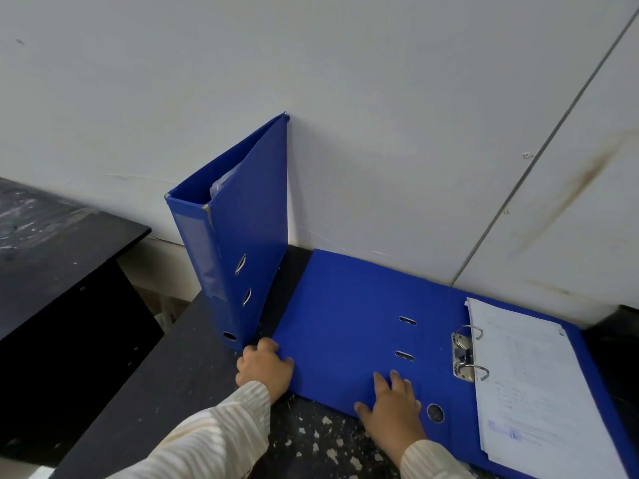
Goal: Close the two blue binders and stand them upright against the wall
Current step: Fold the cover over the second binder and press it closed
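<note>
The right hand lies flat, fingers straight, on the open binder on the table; the left hand seems to curl round its cover edge. The other binder already stands closed against the wall. Half is left.

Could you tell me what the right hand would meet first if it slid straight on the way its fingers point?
The right hand lies flat on the open binder; ahead is only bare blue cover, then probably the wall, though depth is unclear.
</note>
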Demonstrator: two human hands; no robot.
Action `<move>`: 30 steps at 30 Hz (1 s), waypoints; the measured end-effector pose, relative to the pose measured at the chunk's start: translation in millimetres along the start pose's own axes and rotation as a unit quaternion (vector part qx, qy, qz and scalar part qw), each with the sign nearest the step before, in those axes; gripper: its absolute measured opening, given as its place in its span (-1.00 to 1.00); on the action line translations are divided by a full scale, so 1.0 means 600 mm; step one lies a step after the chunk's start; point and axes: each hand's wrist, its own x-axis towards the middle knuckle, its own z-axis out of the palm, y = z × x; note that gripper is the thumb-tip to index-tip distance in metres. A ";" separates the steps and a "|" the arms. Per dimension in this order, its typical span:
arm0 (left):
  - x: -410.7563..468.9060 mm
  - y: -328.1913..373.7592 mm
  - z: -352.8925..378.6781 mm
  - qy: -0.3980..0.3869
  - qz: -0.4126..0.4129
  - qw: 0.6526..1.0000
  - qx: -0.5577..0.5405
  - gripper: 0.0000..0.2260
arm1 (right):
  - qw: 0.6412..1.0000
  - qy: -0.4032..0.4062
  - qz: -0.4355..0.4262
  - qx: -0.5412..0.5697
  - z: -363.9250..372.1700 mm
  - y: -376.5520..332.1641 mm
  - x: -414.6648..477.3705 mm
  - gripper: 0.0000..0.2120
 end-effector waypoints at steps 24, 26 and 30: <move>-0.087 0.034 -0.042 0.078 0.060 0.989 -0.112 -0.54 | 0.990 0.068 -0.028 0.121 -0.016 0.007 -0.032 -0.36; -0.102 0.049 -0.053 0.072 0.088 0.973 -0.203 -0.56 | 0.987 0.065 -0.041 0.144 -0.026 0.007 -0.037 -0.37; -0.155 0.093 -0.069 0.082 0.160 0.933 -0.313 -0.63 | 0.973 0.080 -0.082 0.201 -0.053 0.011 -0.053 -0.42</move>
